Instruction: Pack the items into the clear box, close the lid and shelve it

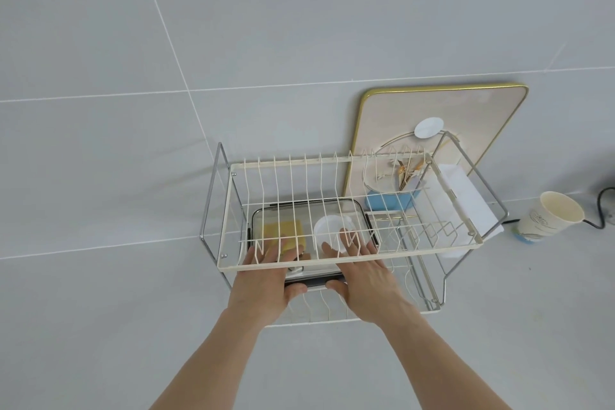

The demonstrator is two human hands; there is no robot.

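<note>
The clear box (349, 210) with black clips lies on the lower tier of a white wire rack (229, 210), lid shut, seen through the upper tier's wires. Inside it show a yellow sponge (283, 231) on the left and a round white lid-like item (327, 230) on the right. My left hand (266, 280) lies flat on the box's near left part, thumb under its front edge. My right hand (361, 276) rests on the near right part, thumb at the front black clip (316, 282). Both hands reach in under the upper tier.
A blue cup (389, 200) with sticks stands in the rack's back right. A gold-rimmed tray (466, 116) leans on the wall behind. A white holder (466, 196) hangs on the rack's right end. A paper cup (545, 220) and black cable (599, 210) are at right.
</note>
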